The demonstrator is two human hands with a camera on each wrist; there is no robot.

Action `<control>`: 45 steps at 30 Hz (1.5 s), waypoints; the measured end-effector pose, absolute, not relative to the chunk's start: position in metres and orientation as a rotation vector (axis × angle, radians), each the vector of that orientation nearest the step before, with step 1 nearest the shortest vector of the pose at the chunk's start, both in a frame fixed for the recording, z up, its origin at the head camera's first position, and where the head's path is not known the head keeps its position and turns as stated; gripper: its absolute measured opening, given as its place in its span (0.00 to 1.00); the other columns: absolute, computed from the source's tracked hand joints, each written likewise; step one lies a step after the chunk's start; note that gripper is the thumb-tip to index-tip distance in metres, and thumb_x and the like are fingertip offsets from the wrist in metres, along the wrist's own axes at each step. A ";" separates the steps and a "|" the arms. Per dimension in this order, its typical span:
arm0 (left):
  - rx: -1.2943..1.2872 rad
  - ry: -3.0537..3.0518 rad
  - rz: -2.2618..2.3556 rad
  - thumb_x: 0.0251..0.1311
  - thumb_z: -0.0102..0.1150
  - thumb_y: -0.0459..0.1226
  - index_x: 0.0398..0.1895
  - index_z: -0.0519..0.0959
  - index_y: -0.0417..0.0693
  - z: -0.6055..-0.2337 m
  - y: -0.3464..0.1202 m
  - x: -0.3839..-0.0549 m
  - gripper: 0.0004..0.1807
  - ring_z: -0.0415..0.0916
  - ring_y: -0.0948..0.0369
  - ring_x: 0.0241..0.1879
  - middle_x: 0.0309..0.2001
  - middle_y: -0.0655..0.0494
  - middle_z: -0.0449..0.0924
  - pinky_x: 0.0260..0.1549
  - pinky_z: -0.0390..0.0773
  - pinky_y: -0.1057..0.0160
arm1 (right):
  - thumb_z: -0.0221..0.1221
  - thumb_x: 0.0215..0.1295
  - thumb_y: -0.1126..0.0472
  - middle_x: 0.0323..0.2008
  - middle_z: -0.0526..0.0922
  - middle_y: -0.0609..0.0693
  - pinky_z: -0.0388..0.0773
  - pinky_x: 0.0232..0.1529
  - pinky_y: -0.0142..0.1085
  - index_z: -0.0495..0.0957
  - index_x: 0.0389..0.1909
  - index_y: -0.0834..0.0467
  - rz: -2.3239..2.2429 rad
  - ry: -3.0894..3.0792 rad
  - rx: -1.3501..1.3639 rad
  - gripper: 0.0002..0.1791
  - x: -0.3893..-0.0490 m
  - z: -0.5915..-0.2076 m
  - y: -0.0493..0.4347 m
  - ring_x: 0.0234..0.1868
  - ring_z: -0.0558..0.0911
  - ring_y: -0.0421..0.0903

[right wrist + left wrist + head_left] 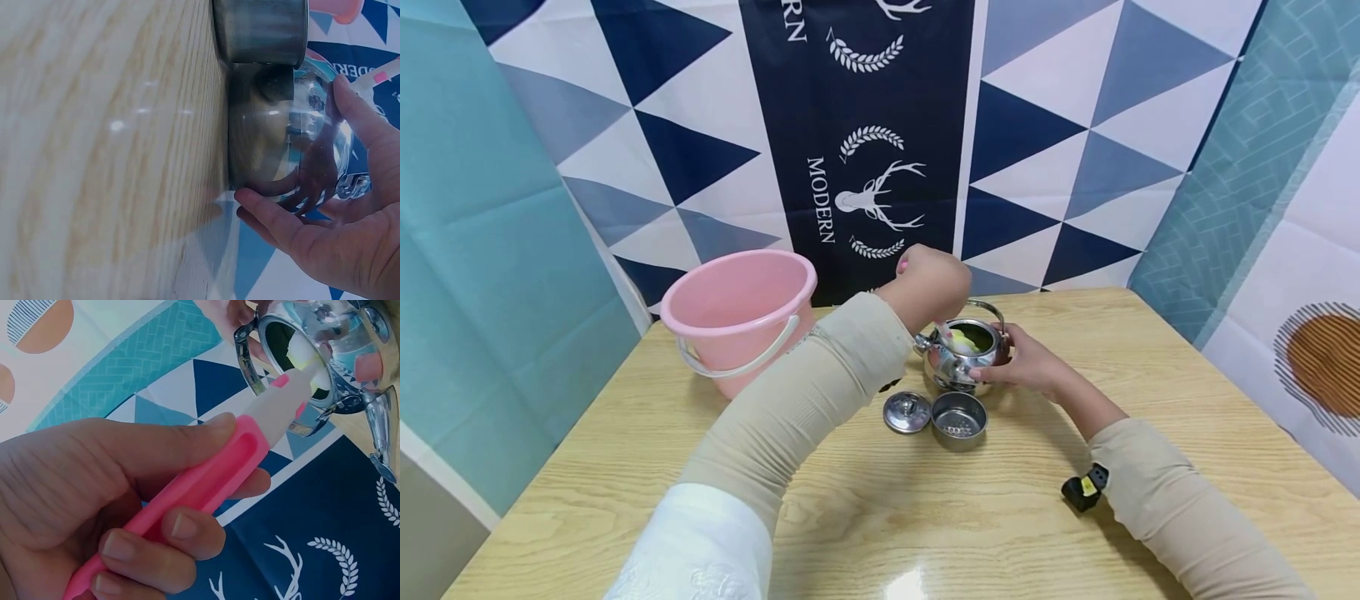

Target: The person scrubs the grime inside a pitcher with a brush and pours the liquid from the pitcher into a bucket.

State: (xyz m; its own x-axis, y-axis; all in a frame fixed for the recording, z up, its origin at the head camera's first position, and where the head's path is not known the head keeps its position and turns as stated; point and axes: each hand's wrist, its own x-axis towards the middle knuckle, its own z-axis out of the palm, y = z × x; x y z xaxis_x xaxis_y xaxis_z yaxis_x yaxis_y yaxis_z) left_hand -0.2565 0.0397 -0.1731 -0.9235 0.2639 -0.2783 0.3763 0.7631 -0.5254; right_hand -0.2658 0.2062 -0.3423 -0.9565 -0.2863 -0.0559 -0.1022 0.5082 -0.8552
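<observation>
A shiny metal teapot [942, 367] stands uncovered on the table, its handle [996, 310] swung to the far side of the opening. My left hand [934, 287] is raised above it and grips the pink handle [206, 481] of a cleaning brush, thumb along the top and fingers curled beneath. The brush's white and yellow sponge head [964, 342] is inside the teapot's mouth. At the teapot's right side, my right hand [350, 231] holds the rounded body [269, 137] between thumb and fingers. The inside of the pot below the sponge is hidden.
Close in front of the teapot lie its knobbed lid [907, 412] and a round metal strainer [959, 437] with holes in its bottom. A pink bucket [741, 333] with a white handle stands at the back left of the wooden table [1015, 517]. Patterned cloth hangs behind.
</observation>
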 end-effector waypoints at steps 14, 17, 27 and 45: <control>0.509 2.885 -0.806 0.69 0.45 0.43 0.47 0.78 0.61 -0.181 0.039 -0.266 0.11 0.59 0.63 0.22 0.41 0.63 0.73 0.15 0.63 0.63 | 0.71 0.56 0.54 0.60 0.61 0.67 0.61 0.59 0.54 0.48 0.71 0.66 -1.441 2.553 -0.340 0.51 -0.265 -0.343 0.207 0.60 0.64 0.61; 0.588 2.900 -0.820 0.69 0.45 0.42 0.47 0.78 0.61 -0.184 0.037 -0.268 0.12 0.61 0.63 0.23 0.38 0.63 0.73 0.15 0.63 0.63 | 0.71 0.57 0.55 0.59 0.62 0.67 0.62 0.58 0.53 0.49 0.71 0.66 -1.445 2.548 -0.342 0.51 -0.264 -0.343 0.206 0.59 0.64 0.61; 0.841 2.889 -0.763 0.70 0.46 0.43 0.48 0.80 0.60 -0.186 0.037 -0.260 0.12 0.71 0.64 0.34 0.38 0.64 0.78 0.31 0.75 0.62 | 0.71 0.57 0.55 0.61 0.60 0.68 0.62 0.60 0.53 0.48 0.71 0.66 -1.425 2.552 -0.345 0.51 -0.267 -0.344 0.208 0.60 0.64 0.61; 0.656 2.793 -0.725 0.65 0.56 0.45 0.45 0.80 0.58 -0.176 0.022 -0.260 0.09 0.69 0.62 0.36 0.41 0.62 0.74 0.36 0.74 0.58 | 0.72 0.55 0.54 0.66 0.56 0.73 0.56 0.64 0.61 0.47 0.71 0.66 -1.414 2.561 -0.327 0.54 -0.267 -0.344 0.208 0.67 0.58 0.67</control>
